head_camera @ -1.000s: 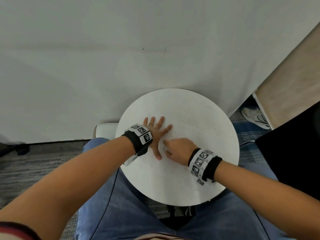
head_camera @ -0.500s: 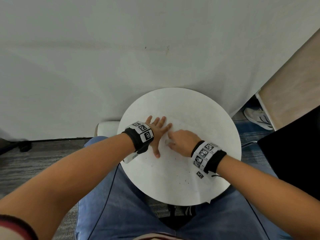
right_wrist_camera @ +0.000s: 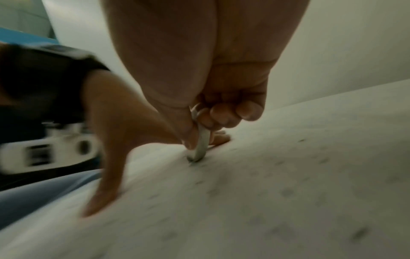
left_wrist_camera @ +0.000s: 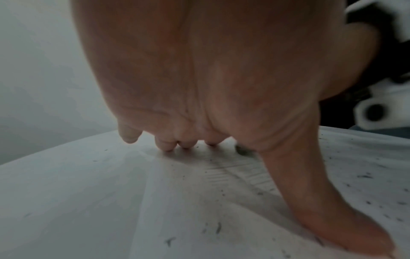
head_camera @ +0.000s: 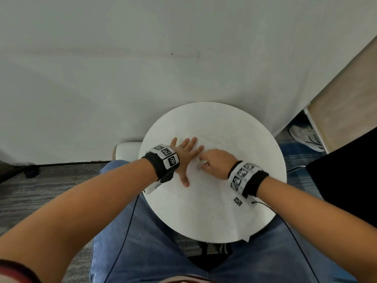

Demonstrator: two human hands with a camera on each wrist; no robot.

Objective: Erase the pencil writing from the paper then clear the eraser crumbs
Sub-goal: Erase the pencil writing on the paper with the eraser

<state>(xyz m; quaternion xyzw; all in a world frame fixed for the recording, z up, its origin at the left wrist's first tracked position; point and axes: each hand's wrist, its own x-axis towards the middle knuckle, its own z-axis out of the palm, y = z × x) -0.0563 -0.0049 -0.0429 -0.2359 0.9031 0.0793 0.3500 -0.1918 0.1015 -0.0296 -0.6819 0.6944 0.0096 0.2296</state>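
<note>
A white sheet of paper (head_camera: 214, 201) covers most of the small round white table (head_camera: 234, 123). My left hand (head_camera: 186, 154) lies flat on the paper with its fingers spread, pressing it down. My right hand (head_camera: 212, 160) pinches a thin white eraser (right_wrist_camera: 203, 143) between thumb and fingers, its dirty tip touching the paper just right of the left hand. Faint pencil strokes (left_wrist_camera: 235, 171) show under the left palm. Dark eraser crumbs (head_camera: 216, 215) are scattered over the near half of the sheet, also around the left thumb (left_wrist_camera: 363, 177).
The table stands against a white wall (head_camera: 142, 68). My lap in blue jeans (head_camera: 142, 242) is under its near edge. A white shoe (head_camera: 306, 137) lies on the floor at the right beside a beige panel (head_camera: 346, 94). A paper corner (head_camera: 245, 238) overhangs the near rim.
My right hand with the eraser has slid back and forth beside the left fingers, ending a little farther up and right. The left hand stays flat in place.
</note>
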